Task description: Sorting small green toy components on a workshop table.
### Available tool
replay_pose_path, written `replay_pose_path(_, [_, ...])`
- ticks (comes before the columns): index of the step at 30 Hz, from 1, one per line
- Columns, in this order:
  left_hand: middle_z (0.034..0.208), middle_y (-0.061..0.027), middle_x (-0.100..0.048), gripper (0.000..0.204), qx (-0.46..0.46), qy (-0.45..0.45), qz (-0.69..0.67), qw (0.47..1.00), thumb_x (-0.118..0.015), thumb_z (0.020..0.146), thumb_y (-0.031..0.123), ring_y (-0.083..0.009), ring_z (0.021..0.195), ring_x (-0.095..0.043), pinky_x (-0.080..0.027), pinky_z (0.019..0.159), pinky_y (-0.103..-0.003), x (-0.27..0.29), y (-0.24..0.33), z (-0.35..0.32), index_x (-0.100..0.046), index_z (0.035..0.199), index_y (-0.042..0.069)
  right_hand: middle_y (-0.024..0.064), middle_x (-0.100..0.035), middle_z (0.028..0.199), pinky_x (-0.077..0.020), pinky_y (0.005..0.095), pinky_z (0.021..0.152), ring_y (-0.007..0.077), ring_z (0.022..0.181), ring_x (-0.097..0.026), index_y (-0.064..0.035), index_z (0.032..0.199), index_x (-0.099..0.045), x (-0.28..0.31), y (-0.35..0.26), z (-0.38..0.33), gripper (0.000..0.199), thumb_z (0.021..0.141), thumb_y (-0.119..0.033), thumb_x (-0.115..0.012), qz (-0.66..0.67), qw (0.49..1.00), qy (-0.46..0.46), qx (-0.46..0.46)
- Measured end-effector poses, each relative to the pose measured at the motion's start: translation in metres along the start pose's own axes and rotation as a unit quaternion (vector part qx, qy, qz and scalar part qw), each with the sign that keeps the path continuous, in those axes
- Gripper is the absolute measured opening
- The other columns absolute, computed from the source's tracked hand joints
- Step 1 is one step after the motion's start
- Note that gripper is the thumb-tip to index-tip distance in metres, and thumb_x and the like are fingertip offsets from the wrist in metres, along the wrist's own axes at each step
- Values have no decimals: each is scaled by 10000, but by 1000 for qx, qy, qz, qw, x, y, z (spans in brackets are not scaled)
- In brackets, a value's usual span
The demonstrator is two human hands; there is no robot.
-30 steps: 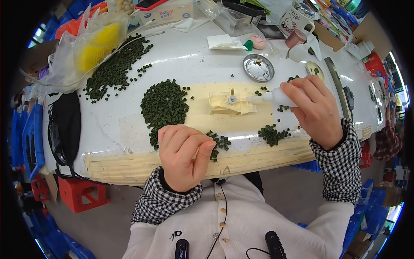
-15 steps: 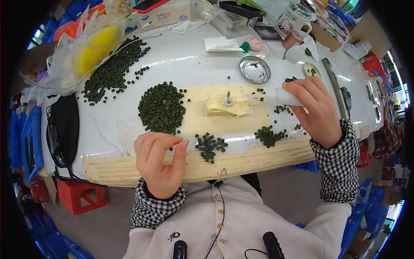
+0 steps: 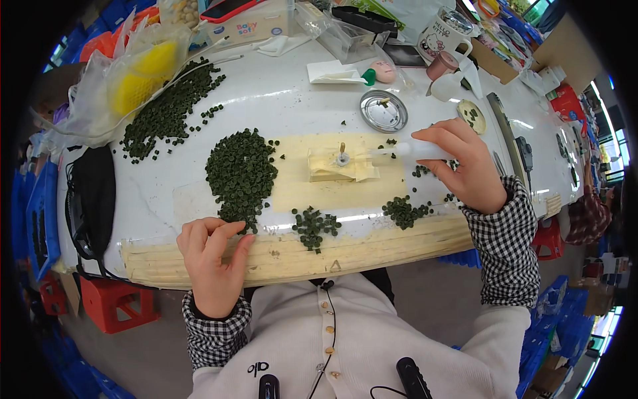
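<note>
My right hand (image 3: pixel 468 163) is closed round a translucent white bottle (image 3: pixel 430 150). Its thin clear nozzle points left at a small block wrapped in yellowish tape (image 3: pixel 332 167). From the block rises a short brass-coloured pin (image 3: pixel 342 147) with a pale collar round its base. At the near end of a large heap of small dark green round pieces (image 3: pixel 240 169), my left hand (image 3: pixel 214 259) has thumb and forefinger drawn close together. Whether a piece sits between those fingertips is too small to tell. Smaller clusters of green pieces (image 3: pixel 315 228) lie nearer the table edge.
A round metal lid (image 3: pixel 383 110) stands behind the block. Farther back are a folded white tissue (image 3: pixel 334 72), a white mug (image 3: pixel 438 41) and a clear plastic box (image 3: pixel 256 23). A black face mask (image 3: pixel 93 199) and a plastic bag (image 3: pixel 100 100) lie at the left.
My left hand has moved left and toward me, to the heap's near end. The bottle in my right hand has come slightly left along with the whole view.
</note>
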State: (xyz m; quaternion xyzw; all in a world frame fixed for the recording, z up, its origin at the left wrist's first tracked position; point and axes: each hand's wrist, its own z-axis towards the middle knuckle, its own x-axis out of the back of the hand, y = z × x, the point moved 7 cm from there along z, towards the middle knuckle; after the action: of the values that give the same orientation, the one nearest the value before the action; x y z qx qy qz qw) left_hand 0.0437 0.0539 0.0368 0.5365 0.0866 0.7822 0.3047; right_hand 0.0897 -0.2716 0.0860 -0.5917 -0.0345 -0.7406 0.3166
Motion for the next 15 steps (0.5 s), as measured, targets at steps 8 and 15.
replay_pose_path(8, [857, -58, -542, 172, -18, -11, 3, 1000, -766, 706, 76, -248, 848, -483, -365, 775, -357, -7, 4, 4, -637, 819, 62, 85, -565, 966, -489, 350, 761, 260, 913, -548, -69, 1099, -607, 3, -23, 4, 449, 672, 18, -717, -129, 990, 8, 58])
replay_pose_path(15, [845, -52, -538, 174, -33, -4, 7, 999, -769, 704, 75, -246, 842, -482, -360, 779, -355, -9, 8, 6, -632, 811, 65, 83, -566, 963, -487, 349, 772, 255, 914, -547, -73, 1097, -609, 7, -27, 5, 460, 659, 21, -713, -153, 986, 11, 65])
